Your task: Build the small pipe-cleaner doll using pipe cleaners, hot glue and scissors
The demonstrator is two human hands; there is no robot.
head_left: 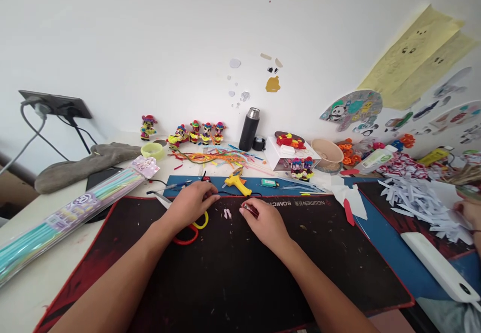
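Two small pale pink pieces lie on the black mat between my hands. My left hand rests to their left, over the scissors with red and yellow handles; its fingers are bent and apart, with nothing seen between them. On the right, my right hand has its fingers curled round a small dark, shiny item, too small to name. A yellow glue gun lies just beyond, between the two hands.
Small colourful figures, a black flask and pipe cleaners stand or lie along the wall. A packet of pipe cleaners lies at left. White paper strips, a white device and another person's hand are at right.
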